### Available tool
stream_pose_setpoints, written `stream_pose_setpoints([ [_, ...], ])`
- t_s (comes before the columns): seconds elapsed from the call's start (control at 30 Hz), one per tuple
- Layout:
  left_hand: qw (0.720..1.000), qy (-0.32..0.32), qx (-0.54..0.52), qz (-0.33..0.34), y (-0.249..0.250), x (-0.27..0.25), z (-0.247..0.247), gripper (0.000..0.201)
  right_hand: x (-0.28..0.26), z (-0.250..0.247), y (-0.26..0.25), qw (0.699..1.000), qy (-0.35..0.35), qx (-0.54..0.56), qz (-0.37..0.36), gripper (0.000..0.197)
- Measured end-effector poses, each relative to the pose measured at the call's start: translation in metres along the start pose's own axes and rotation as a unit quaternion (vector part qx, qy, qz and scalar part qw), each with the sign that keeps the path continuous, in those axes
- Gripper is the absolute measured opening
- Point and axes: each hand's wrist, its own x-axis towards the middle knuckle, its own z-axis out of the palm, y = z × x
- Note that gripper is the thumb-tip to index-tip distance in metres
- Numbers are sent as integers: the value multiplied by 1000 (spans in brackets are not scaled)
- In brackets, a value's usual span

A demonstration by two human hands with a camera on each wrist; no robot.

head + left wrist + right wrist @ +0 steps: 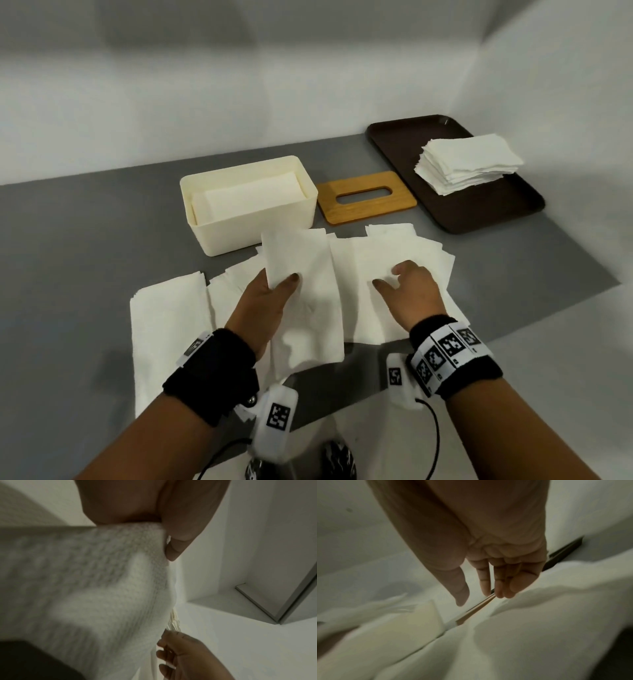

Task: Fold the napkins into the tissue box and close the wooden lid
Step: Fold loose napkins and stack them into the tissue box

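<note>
A cream tissue box (253,219) stands open at the table's middle with white napkins (246,197) inside. The wooden lid (366,197) with its slot lies flat just right of the box. My left hand (274,291) pinches a folded white napkin (301,294) between thumb and fingers and holds it raised over the spread napkins; it fills the left wrist view as a blurred napkin (89,588). My right hand (407,287) hovers over the spread napkins (383,260) with fingers straight and relaxed (488,582), holding nothing.
A dark brown tray (493,212) at the back right carries a stack of folded napkins (466,162). More unfolded napkins (168,318) lie at the left front. White walls close the back and right sides. The grey table edge runs near my wrists.
</note>
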Motion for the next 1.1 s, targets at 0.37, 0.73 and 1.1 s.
stream_pose_setpoints([
  [0.37,1000,2,-19,-22,3,9,34,26,29,-8,16,990,-42,-126,46,57],
  [0.73,995,21,-76,-63,5,9,56,20,8,-63,15,955,1,285,-79,9],
  [1.1,991,58,-101,-67,10,7,85,34,-22,-37,13,926,-135,340,-90,6],
])
